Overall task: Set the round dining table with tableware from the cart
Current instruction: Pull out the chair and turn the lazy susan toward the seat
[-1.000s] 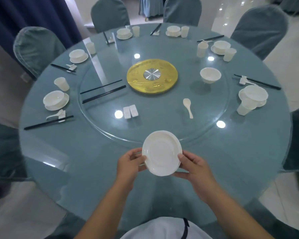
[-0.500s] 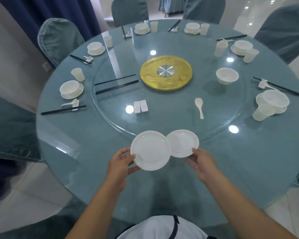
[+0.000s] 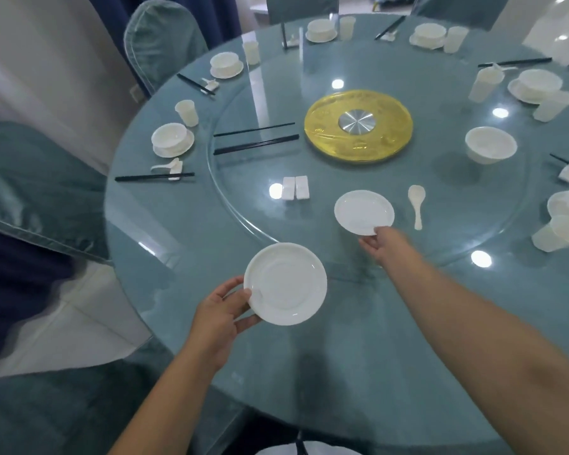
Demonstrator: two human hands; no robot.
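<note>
My left hand (image 3: 220, 310) grips the left rim of a white saucer (image 3: 286, 284), holding it over the near edge of the round teal table (image 3: 178, 244). My right hand (image 3: 380, 244) reaches forward and pinches the near rim of a second white saucer (image 3: 363, 211), which is on or just over the glass turntable (image 3: 457, 224). A loose white spoon (image 3: 417, 205) lies just right of that saucer. Two white chopstick rests (image 3: 295, 188) sit to its left.
A gold disc (image 3: 358, 126) marks the turntable's centre, with black chopsticks (image 3: 256, 143) to its left and a white bowl (image 3: 490, 145) to its right. Place settings of saucer, bowl, cup and chopsticks ring the table. Covered chairs (image 3: 161, 41) stand around it.
The stacked saucers were split between my hands. My right hand carried one forward onto the turntable area while my left kept the other near the table's edge; my view shifted left.
</note>
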